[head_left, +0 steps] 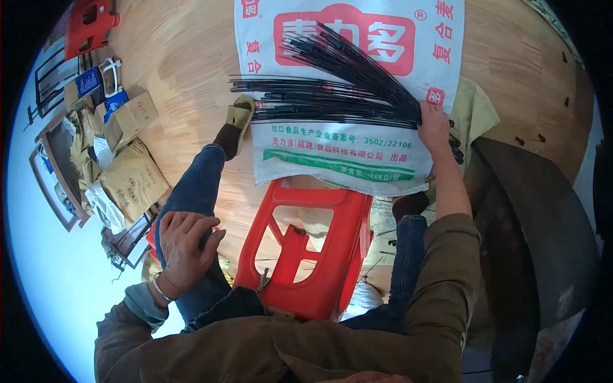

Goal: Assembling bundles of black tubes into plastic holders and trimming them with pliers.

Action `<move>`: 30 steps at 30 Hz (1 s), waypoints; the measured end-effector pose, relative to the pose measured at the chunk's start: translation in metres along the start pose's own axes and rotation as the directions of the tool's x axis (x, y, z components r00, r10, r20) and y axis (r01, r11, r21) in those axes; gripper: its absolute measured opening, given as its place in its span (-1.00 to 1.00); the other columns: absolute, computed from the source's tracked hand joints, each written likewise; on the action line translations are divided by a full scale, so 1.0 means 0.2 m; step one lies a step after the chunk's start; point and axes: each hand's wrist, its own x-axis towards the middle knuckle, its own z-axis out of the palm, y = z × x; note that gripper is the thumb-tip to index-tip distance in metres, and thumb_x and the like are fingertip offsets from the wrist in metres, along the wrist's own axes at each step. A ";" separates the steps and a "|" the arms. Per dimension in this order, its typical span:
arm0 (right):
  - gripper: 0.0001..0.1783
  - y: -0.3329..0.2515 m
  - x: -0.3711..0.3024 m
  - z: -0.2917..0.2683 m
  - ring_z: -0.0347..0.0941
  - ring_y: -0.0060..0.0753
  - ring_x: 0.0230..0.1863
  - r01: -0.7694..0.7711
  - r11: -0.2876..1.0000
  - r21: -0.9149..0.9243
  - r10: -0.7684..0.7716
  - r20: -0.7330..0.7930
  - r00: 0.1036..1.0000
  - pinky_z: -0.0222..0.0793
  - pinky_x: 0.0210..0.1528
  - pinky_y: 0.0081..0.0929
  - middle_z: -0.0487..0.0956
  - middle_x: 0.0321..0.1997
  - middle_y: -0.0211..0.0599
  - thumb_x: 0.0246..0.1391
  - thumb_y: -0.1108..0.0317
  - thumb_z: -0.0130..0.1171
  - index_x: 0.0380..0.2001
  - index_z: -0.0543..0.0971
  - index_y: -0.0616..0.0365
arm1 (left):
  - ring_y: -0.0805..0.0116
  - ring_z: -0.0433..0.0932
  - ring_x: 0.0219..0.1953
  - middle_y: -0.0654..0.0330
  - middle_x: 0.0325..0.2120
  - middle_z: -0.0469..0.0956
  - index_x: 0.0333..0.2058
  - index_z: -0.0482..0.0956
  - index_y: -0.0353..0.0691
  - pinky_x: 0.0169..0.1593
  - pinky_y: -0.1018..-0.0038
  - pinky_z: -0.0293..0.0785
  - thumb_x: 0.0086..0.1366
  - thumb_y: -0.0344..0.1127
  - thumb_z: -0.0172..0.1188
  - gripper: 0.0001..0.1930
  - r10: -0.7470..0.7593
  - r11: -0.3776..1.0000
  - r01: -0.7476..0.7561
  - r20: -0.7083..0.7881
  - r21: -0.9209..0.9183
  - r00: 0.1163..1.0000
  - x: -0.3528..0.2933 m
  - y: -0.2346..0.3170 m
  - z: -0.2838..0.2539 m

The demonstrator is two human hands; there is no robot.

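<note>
A bundle of long, thin black rods (pixel 345 105) lies fanned out on a white woven sack (pixel 263 143) with red and green print. The rods spread in two groups toward the left and the far side, and come together at their right ends. There my right hand (pixel 434 127) is closed around them at the sack's right edge; its fingertips are partly hidden. My left hand (pixel 186 246) rests on my left knee, holding nothing, its fingers loosely bent and the thumb apart.
A red plastic stool (pixel 303 297) stands between my legs. Cardboard boxes (pixel 131 118), a brown paper package (pixel 135 180) and frames clutter the left side. Another red stool (pixel 89 25) is at the far left. A dark curved panel (pixel 536 223) stands at right, near small black pieces (pixel 520 140) on the floor.
</note>
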 end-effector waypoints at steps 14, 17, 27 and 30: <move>-0.58 -0.30 -0.64 -0.43 0.42 0.23 -0.15 -0.172 0.984 0.054 0.154 0.246 0.957 0.35 -0.15 0.04 0.51 -0.32 0.03 -0.20 0.42 0.26 -0.19 0.40 0.18 | 0.22 0.49 -0.27 0.24 -0.41 0.56 -0.35 0.60 -0.15 -0.04 0.29 0.25 0.08 -0.27 0.27 -0.84 -0.036 0.998 0.034 -0.051 -0.051 0.998 -0.05 -0.07 -0.03; -0.59 -0.31 -0.80 -0.48 0.43 0.29 -0.19 -0.278 0.957 0.087 0.232 0.351 0.907 0.35 -0.18 0.07 0.51 -0.34 0.11 -0.17 0.40 0.25 -0.19 0.40 0.20 | 0.23 0.50 -0.26 0.23 -0.41 0.56 -0.36 0.60 -0.16 -0.04 0.29 0.25 0.07 -0.27 0.27 -0.84 -0.056 0.996 0.050 -0.079 -0.075 0.995 -0.06 -0.10 0.00; -0.50 -0.40 -1.12 -0.78 0.48 0.23 -0.28 -0.101 0.945 0.311 0.063 0.132 0.989 0.38 -0.25 -0.03 0.55 -0.35 0.10 -0.16 0.37 0.31 -0.10 0.43 0.24 | 0.23 0.50 -0.26 0.23 -0.42 0.57 -0.37 0.59 -0.16 -0.04 0.31 0.26 0.06 -0.29 0.27 -0.85 -0.059 0.996 0.052 -0.096 -0.078 0.994 -0.08 -0.12 0.00; -0.50 -0.51 -0.75 -0.72 0.50 0.12 -0.25 0.025 0.932 0.362 -0.074 0.123 0.990 0.41 -0.25 -0.10 0.55 -0.31 0.01 -0.15 0.32 0.34 -0.10 0.45 0.20 | 0.23 0.51 -0.27 0.24 -0.42 0.57 -0.37 0.60 -0.16 -0.05 0.31 0.26 0.06 -0.29 0.28 -0.85 -0.073 0.996 0.068 -0.085 -0.063 0.994 -0.08 -0.13 0.00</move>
